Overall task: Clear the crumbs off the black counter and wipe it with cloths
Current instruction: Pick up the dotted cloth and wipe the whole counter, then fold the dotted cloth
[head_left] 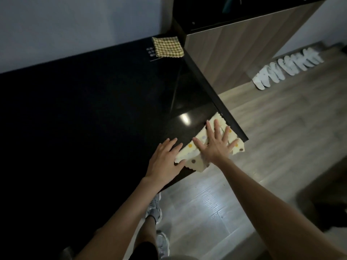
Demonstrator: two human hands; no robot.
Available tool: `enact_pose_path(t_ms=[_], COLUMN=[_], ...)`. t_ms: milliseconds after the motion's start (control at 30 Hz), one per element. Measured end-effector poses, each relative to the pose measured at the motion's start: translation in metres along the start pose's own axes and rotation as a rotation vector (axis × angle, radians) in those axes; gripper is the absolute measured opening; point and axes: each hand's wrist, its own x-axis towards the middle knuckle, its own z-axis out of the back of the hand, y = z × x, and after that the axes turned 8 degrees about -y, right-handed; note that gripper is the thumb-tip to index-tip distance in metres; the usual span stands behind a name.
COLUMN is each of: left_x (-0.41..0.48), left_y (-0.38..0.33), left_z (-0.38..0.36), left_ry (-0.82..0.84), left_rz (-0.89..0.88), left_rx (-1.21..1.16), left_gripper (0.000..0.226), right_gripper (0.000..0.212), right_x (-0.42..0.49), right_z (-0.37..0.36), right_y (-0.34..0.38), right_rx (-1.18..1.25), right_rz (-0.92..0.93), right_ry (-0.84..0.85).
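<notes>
A person's grey sneakers (156, 211) stood on the pale wood floor (206, 212) below the near edge of the black counter (84, 119). At the counter's near right corner, the left hand (165, 158) lay flat, fingers loosely spread, touching the edge of a cream polka-dot cloth (195, 152). The right hand (216, 145) pressed flat on that cloth, fingers wide. Farther back, a yellow checked cloth (167, 47) lay by the wall. White slippers (289, 68) lined the far right floor.
</notes>
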Motion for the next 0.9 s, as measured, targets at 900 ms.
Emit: enact_pose_path(t_ms=[900], left_x=[0.149], left_y=[-0.014], left_z=[-0.012], left_ry=[-0.187], left_rz=[0.301], left_rx=[0.057], left_gripper=[0.019], right_gripper=[0.057], right_x=[0.184], right_z=[0.085], right_y=[-0.01], right_rx=[0.174], right_rz=[0.316], right_ry=[0.006])
